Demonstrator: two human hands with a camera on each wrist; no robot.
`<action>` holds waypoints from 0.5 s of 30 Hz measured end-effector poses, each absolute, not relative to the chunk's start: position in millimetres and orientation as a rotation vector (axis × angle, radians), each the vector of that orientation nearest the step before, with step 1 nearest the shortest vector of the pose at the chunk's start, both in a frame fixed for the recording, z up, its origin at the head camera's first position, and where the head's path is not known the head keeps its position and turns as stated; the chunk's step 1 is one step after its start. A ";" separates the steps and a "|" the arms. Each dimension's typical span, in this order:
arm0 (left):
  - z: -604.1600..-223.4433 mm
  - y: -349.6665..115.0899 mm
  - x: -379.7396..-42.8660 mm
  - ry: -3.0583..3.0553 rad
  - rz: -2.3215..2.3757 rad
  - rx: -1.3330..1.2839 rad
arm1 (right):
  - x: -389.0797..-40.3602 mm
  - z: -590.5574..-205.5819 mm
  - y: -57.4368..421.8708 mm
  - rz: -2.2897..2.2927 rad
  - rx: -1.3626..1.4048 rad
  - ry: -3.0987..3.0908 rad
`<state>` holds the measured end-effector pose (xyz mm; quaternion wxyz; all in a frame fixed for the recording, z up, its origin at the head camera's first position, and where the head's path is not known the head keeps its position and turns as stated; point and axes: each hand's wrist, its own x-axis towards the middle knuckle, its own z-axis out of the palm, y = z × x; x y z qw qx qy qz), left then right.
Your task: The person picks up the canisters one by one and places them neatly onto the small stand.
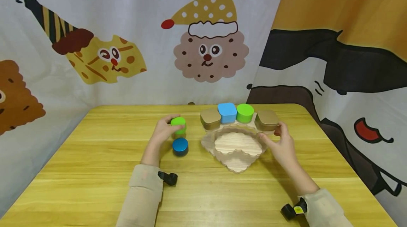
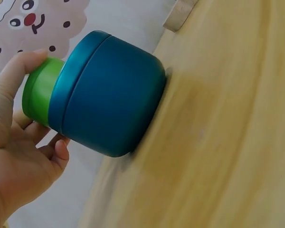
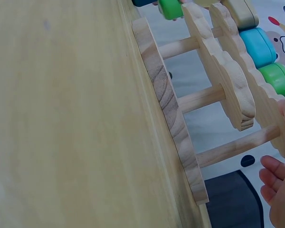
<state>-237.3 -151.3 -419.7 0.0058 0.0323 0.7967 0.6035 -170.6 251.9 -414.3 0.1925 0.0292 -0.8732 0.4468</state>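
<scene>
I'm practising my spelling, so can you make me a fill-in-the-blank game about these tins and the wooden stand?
1. The left hand holds a tin coloured ____.
2. The dark blue tin stands on the ____.
3. The top shelf of the wooden stand holds ____ tins.
4. On that shelf, a green tin sits between a gold tin and a ____ tin.

Missing words: green; table; four; blue.

The sleeves (image 1: 141,195) are beige, the wrist cameras (image 1: 171,179) black.
</scene>
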 end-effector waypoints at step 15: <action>-385.5 -147.2 -225.6 2.561 1.966 0.216 | -170.1 -414.2 251.8 1.236 0.076 -2.452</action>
